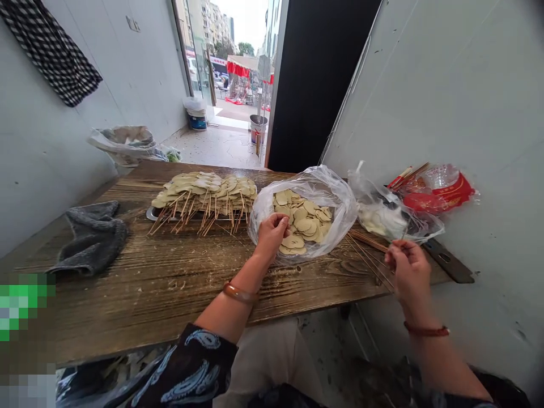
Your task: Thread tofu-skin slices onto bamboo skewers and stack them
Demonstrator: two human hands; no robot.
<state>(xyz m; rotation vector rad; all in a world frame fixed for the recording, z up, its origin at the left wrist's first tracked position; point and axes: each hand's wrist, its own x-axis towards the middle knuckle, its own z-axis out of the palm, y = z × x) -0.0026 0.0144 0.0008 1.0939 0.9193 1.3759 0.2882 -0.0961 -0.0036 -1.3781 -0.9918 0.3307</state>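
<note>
My left hand [272, 232] is closed in a pinch at the left side of an open clear plastic bag [343, 198]. Pale, thin round slices [304, 224] fill the bag, right beside my fingertips; whether a slice is between them I cannot make out. Farther right, my right hand [410, 266] also pinches, above the table's edge. Anything in its fingers is too thin to make out. Loose wooden skewers [369, 241] lie just left of it. To the left of the bag, skewered slices [204, 190] are piled on a metal tray [152, 213], sticks pointing toward me.
A dark grey cloth [91, 238] lies on the wooden table [170, 294] at left. Right of the bag are another plastic bag [382, 218], red packaging [442, 192] and a dark flat handle [450, 262]. A wall stands close on the right. Buckets [196, 118] stand by the doorway.
</note>
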